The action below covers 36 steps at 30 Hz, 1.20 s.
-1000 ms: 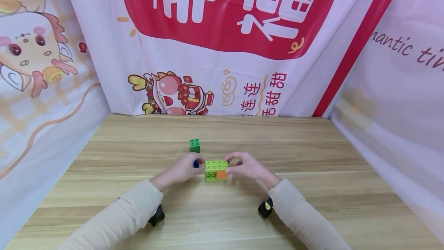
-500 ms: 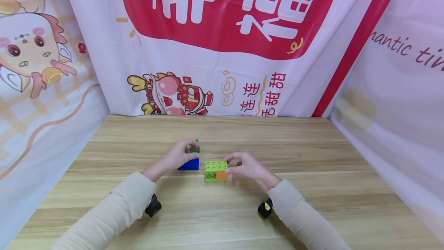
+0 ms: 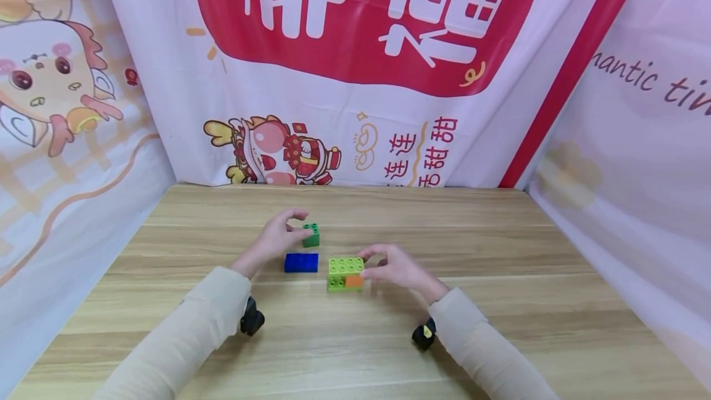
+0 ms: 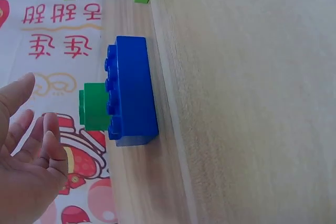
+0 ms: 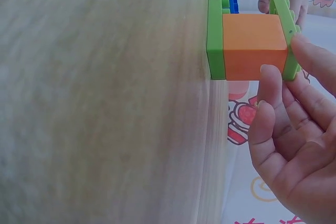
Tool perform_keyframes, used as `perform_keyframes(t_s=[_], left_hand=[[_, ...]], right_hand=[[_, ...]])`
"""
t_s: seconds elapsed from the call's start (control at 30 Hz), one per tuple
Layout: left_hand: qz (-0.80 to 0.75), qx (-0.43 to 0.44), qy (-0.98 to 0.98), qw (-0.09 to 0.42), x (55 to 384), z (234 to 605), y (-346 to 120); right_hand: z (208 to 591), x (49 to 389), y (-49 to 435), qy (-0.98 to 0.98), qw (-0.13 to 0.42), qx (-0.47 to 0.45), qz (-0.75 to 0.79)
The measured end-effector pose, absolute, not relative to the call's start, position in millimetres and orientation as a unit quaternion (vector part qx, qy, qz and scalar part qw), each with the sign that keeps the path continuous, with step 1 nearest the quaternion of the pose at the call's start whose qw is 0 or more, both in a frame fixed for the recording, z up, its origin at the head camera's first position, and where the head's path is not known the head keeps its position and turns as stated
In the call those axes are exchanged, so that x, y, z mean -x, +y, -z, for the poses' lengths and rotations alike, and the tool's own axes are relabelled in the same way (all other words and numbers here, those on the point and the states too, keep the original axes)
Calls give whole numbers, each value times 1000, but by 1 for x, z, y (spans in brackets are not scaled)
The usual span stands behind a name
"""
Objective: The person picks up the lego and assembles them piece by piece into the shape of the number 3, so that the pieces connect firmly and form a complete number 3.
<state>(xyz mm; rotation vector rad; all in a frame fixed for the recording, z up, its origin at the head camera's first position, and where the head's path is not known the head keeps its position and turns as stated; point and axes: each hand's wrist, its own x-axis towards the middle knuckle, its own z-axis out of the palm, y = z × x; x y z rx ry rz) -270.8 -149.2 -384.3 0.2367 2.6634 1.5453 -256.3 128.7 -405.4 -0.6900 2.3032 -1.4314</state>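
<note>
In the head view, my left hand (image 3: 278,236) is at the small green brick (image 3: 311,236), thumb in front of its studs, index finger raised above. The left wrist view shows this hand (image 4: 31,156) with loosely bent fingers and nothing between them. Nearer me, a long blue brick (image 3: 302,263) lies on the table, and it partly hides the green brick (image 4: 95,106) in the left wrist view. My right hand (image 3: 397,267) holds the right end of a stack: lime-green studded plates (image 3: 345,265) above and below an orange block (image 5: 254,45). Thumb and fingertips sit at that end.
The wooden table (image 3: 344,338) reaches back to a printed cloth (image 3: 344,97), with more cloth hanging at both sides. Black wrist cameras (image 3: 424,333) hang beneath both forearms. The stack stands just right of the blue brick.
My left hand brought the long blue brick left from beside the stack, set it down, let go, and moved back to the green brick. The right hand and the stack stayed put.
</note>
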Motion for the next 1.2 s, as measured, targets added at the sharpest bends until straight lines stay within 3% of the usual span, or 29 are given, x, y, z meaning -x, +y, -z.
perform_keyframes(t_s=[0.4, 1.2], left_hand=[[-524, -47, 850, 31, 287, 402, -155], [-526, -14, 846, 87, 296, 416, -150]], right_hand=[[408, 256, 130, 807, 170, 248, 509], [408, 257, 130, 811, 175, 236, 506]])
